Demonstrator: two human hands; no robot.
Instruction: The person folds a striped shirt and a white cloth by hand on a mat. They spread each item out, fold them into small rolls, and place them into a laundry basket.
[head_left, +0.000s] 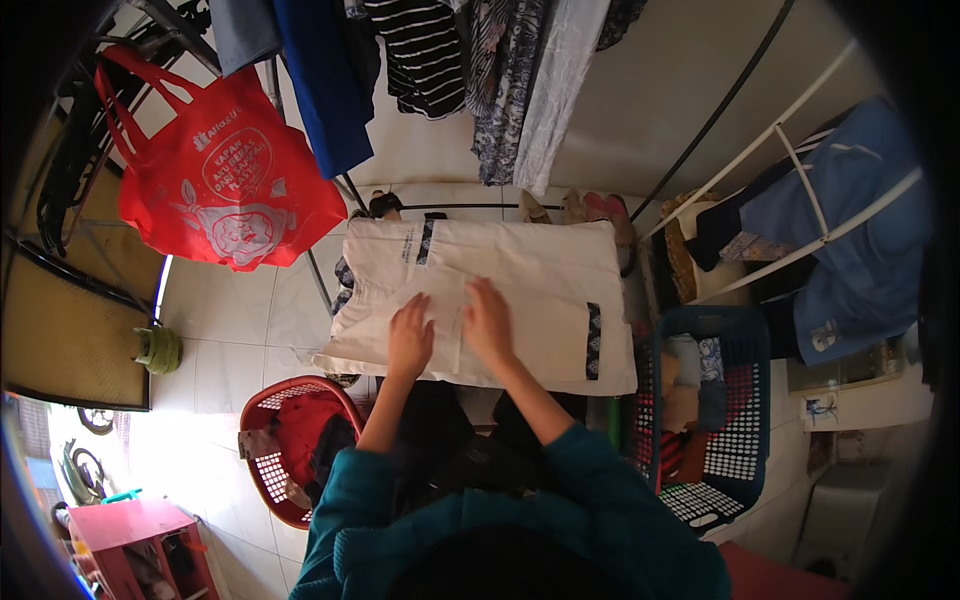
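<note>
A cream cloth garment (536, 330) lies spread before me on a low surface. Its left edge is gathered, and dark patterned strips trim its upper part and its right side; small print runs beside the upper strip. My left hand (411, 334) rests on the garment left of its middle, fingers apart and holding nothing. Just right of it, my right hand (489, 319) is over the cloth beside a straight crease or seam, thumb apart from the fingers. Motion blurs the right fingertips, but no cloth shows gripped between them.
A red laundry basket (259, 469) with clothes stands at left, a dark blue one (761, 420) at right. Clothes and a red tote bag (232, 172) hang ahead. Pink shoes (611, 210) line the wall. A green gas cylinder (159, 350) stands on the tiles.
</note>
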